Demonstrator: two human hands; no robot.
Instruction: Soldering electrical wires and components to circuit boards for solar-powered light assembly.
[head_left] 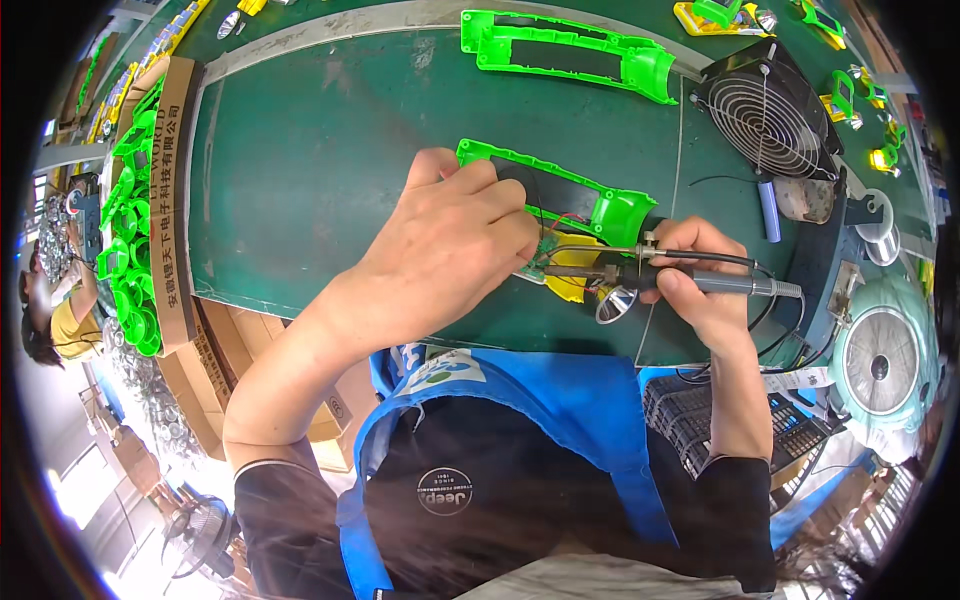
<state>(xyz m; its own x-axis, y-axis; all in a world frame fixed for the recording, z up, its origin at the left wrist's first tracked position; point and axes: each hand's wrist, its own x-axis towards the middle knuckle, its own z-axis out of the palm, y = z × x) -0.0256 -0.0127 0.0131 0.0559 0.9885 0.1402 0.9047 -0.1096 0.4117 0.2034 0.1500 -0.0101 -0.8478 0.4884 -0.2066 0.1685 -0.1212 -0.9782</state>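
The green plastic housing (560, 195) lies flat on the bench (320, 160), near the middle. The left hand (450, 245) presses down on its near edge, fingers (500, 205) curled over it; the right hand (700, 275) is clenched round a soldering iron (640, 270) whose tip points left at the small circuit board (548, 250). The shell looks light, stiff and thin-walled (wires delicate), so it is probably best held by its long rims.

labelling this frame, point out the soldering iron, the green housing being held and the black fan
soldering iron (700, 283), head view, on its grey handle
green housing (622, 212), head view, its rounded right end
black fan (765, 112), head view, its wire grille
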